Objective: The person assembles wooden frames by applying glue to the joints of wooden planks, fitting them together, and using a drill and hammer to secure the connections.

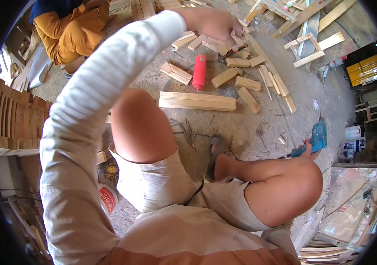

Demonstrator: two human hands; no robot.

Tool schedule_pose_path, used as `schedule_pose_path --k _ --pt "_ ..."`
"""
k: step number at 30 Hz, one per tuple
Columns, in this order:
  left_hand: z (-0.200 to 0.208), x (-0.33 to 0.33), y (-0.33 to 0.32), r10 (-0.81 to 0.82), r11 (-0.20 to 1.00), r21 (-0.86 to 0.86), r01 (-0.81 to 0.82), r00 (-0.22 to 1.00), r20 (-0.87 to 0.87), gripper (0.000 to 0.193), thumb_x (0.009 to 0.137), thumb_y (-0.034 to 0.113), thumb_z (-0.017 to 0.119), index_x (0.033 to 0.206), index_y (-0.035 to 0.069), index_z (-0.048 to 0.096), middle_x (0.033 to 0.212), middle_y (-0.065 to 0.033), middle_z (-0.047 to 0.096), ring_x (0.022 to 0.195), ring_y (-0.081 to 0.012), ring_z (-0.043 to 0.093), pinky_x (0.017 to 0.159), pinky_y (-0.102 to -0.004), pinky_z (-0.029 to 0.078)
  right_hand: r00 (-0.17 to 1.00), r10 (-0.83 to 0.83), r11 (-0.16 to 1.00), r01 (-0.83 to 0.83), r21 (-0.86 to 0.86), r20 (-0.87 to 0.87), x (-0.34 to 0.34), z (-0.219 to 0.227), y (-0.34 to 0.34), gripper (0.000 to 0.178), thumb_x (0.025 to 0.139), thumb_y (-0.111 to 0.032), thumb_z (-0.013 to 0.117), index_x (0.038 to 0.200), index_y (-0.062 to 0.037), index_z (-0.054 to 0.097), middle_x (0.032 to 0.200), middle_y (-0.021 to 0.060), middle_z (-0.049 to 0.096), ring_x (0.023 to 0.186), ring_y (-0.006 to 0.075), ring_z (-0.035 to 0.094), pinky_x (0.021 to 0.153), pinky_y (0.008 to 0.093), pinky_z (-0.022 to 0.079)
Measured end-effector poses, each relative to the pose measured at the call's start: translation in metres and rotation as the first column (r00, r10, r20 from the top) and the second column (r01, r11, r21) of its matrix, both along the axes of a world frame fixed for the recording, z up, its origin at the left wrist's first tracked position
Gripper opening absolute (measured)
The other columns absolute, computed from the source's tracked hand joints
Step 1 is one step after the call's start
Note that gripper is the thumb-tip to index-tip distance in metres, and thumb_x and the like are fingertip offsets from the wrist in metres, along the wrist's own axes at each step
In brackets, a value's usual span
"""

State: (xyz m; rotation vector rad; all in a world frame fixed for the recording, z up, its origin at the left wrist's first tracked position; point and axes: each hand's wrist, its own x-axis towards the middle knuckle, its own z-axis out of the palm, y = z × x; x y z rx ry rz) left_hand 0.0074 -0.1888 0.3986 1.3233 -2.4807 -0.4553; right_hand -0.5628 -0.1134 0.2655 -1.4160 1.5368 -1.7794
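My left arm reaches forward across the floor, and my left hand (pixel 213 25) hangs over the wood pieces with bent, partly spread fingers and nothing visible in them. Just below its fingertips lies a dark tool, hammer-like in shape (pixel 230 54); whether they touch it I cannot tell. On my right, beyond the bent knee, my right hand (pixel 311 152) is closed around a teal power drill (pixel 318 137), its bit pointing forward. A red squeeze bottle (pixel 200 71) lies between the hands, with a long wooden block (pixel 197 101) nearer to me.
Short wood blocks (pixel 224 77) and long strips (pixel 281 86) are scattered ahead. Nails or thin scraps (pixel 190 134) litter the floor by my sandal (pixel 217 148). Another person in orange trousers (pixel 67 33) sits at far left. A white-and-red bucket (pixel 108 198) stands beside my left thigh.
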Motion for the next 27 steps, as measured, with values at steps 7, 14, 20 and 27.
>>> schedule_pose_path --k 7,14,20,27 --pt "-0.181 -0.034 -0.077 0.134 0.989 0.051 -0.138 0.988 0.082 0.058 0.075 0.050 0.081 0.108 0.003 0.077 0.113 -0.0182 0.074 0.104 -0.0385 0.071 0.087 -0.0484 0.056 0.947 0.299 0.870 -0.321 0.374 0.117 0.036 0.008 -0.067 0.056 0.076 0.000 0.053 0.132 -0.0020 0.050 0.091 0.0117 0.066 0.068 0.0166 0.061 0.052 0.0293 0.050" --pt "-0.366 -0.091 -0.035 0.303 0.890 0.295 -0.349 0.934 0.191 0.083 0.067 0.054 0.087 0.130 0.006 0.063 0.128 -0.0159 0.065 0.126 -0.0347 0.059 0.102 -0.0591 0.045 0.780 0.619 0.522 -0.498 0.692 0.093 0.105 0.060 -0.133 0.049 0.078 -0.002 0.055 0.127 -0.0004 0.054 0.089 0.0138 0.068 0.068 0.0141 0.062 0.049 0.0264 0.049" --pt "-0.418 -0.114 -0.020 0.419 0.861 0.204 -0.465 0.878 0.231 0.106 0.058 0.055 0.092 0.141 0.006 0.048 0.145 -0.0103 0.050 0.139 -0.0298 0.042 0.109 -0.0635 0.035 0.642 0.766 0.267 -0.380 0.885 0.045 0.162 0.071 -0.168 0.048 0.081 -0.011 0.074 0.125 -0.0018 0.055 0.089 0.0088 0.068 0.064 0.0133 0.062 0.047 0.0263 0.048" --pt "-0.470 -0.130 -0.020 0.422 0.888 0.070 -0.455 0.865 0.273 0.099 0.063 0.049 0.089 0.141 0.005 0.047 0.137 -0.0127 0.051 0.138 -0.0306 0.041 0.113 -0.0623 0.030 0.554 0.832 0.271 -0.340 0.900 -0.041 0.170 0.015 -0.167 0.045 0.081 -0.001 0.068 0.123 -0.0007 0.054 0.090 0.0059 0.067 0.067 0.0121 0.064 0.051 0.0274 0.049"
